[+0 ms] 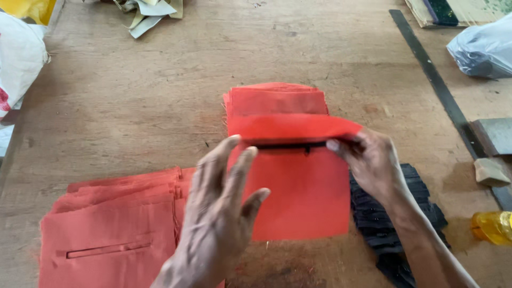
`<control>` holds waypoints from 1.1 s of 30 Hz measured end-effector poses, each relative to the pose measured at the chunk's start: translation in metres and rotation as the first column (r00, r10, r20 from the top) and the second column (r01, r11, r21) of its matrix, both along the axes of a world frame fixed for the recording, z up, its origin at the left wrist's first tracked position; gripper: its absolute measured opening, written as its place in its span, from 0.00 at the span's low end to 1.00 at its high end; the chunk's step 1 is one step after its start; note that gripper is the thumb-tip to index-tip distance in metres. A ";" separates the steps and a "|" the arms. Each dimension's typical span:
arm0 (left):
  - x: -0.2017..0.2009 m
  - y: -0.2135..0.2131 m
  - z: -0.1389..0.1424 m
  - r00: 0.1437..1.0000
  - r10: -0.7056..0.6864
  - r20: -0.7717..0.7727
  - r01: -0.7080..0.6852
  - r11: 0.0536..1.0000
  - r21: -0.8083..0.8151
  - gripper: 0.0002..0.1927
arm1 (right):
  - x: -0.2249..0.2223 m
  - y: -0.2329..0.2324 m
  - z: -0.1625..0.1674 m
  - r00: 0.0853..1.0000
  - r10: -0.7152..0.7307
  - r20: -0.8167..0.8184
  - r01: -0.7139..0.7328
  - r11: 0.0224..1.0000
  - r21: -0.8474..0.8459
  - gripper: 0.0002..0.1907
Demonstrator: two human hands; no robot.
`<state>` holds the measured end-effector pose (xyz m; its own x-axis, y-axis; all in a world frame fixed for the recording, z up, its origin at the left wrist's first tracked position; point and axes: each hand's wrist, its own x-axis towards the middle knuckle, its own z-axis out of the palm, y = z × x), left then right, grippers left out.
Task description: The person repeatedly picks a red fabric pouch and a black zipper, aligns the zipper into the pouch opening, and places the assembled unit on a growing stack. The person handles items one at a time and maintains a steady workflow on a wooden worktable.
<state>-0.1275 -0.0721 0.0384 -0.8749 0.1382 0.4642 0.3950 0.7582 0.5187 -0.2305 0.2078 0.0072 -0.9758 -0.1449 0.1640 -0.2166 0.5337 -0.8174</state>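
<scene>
Far-left stack: pile of orange fabric pieces [109, 234] flat on wooden table [133, 106], lower left; top piece has a slit pocket opening running left-right. Touches nothing in hand; L wrist passes over its right edge.

L hand [218, 213]: fingers spread wide, flat, palm down, fingertips at the left end of the dark slit. Pressing/steadying rather than gripping; nothing enclosed in it.

Held piece: orange fabric panel [298, 192], centre of view, between both hands. Top edge folded over toward the person as a flap [290, 126]; under the flap a black zipper [290, 145] shows.

Long axis: zipper + fold line run left-right, straight across btw the two hands. L fingertips at one end, R fingertips at the other.

Behind panel: second stack of orange pieces [277, 98], just beyond the flap, further from the person; panel overlaps its near edge.

R hand [373, 165]: pinched narrow on the right end of the flap/zipper, thumb + fingers closed on the fabric edge. Actual grip is here.

Nearer hand: both touch the panel; R holds it, L only rests on it.

Under R forearm: heap of black zippers/strips [405, 213], just right of panel, touching its right edge as far as can tell.

Far right: long metal ruler [437, 80] lying diagonal, yellow object [493, 226] at the edge, well apart from hands.
</scene>
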 end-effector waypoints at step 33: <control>-0.106 0.110 -0.079 0.997 -0.034 0.066 0.048 0.974 -0.221 0.38 | 0.150 0.058 0.038 0.988 -0.018 -0.151 0.062 0.956 0.287 0.14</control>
<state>-0.2330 0.0374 -0.0410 -0.8923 0.2681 0.3633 0.4006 0.8411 0.3633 -0.0805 0.2658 0.0454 -0.9504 -0.1686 0.2614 -0.2953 0.7535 -0.5875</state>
